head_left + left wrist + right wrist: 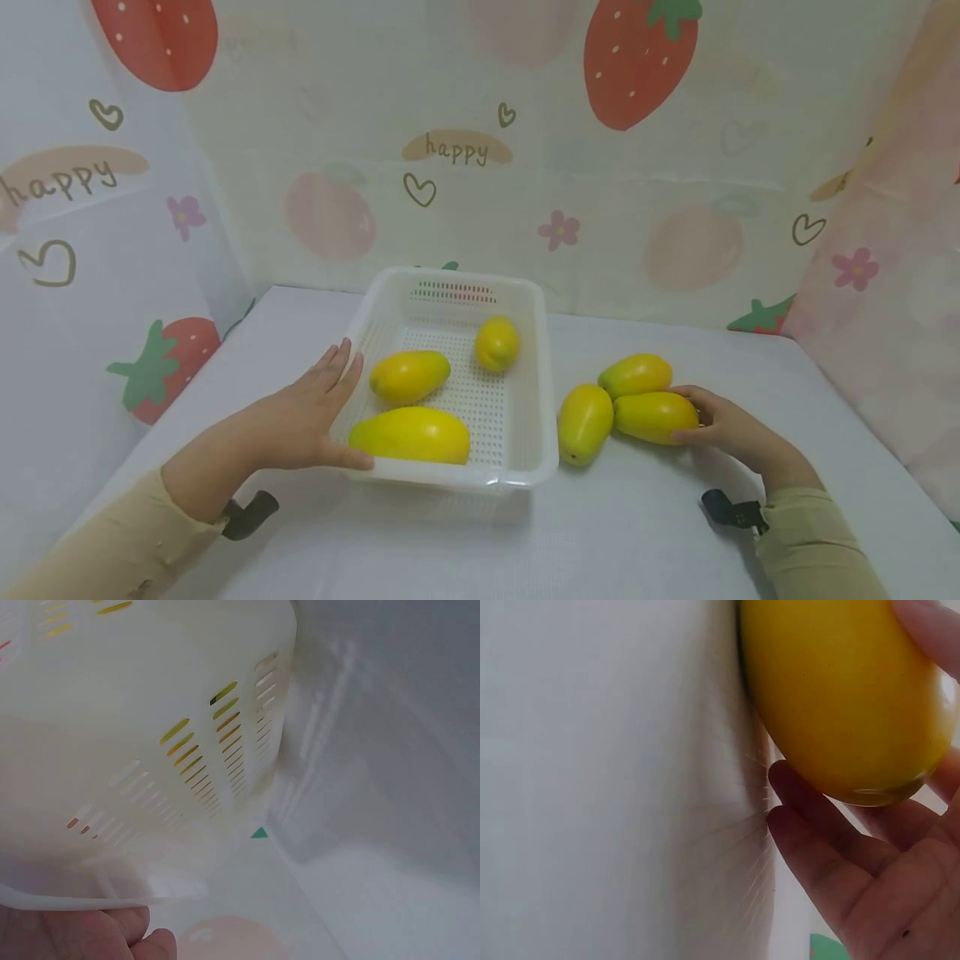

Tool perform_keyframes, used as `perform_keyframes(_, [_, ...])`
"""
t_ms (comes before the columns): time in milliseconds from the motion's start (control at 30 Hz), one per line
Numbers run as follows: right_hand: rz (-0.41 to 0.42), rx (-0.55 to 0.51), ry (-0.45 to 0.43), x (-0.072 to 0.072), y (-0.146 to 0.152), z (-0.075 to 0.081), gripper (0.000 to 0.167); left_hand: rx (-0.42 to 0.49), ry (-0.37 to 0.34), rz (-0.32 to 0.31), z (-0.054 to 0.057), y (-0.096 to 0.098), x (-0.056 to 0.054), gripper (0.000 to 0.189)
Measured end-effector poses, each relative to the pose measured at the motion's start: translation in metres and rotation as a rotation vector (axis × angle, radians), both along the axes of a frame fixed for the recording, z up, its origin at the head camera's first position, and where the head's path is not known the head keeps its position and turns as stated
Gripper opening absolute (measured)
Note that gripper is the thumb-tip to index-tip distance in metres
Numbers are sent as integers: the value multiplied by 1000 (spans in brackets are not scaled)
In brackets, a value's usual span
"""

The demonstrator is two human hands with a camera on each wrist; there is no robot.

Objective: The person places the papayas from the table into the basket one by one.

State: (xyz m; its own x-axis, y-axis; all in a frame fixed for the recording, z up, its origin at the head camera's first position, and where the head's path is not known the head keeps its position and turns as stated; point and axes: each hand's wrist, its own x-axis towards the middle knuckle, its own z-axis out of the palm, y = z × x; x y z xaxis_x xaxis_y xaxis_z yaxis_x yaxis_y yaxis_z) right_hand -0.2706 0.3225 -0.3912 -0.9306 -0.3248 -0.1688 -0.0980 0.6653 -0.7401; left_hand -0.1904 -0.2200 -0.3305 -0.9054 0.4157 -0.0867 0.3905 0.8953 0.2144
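Head view gives me both hands over a white table (615, 542). On the left, the left hand (300, 421) lies against a white basket (450, 475), its fingers fairly straight and spread along the left rim, its thumb across the near rim. To the right of the basket, the right hand (716, 429) curls round the right end of a yellow fruit (651, 417), thumb on the near side and fingers on the far side; from the right wrist I see the gap between them filled by that fruit. Just beside it I see a far fruit (636, 375) and a left fruit (586, 423), near the basket's right wall. Inside the basket I count three more fruits (409, 377): one far right, one mid-left, one near left.
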Motion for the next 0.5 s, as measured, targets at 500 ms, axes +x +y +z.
perform_keyframes(500, [4,11,19,5,-1,5,70,-8,5,-6,0,-1,-2,128])
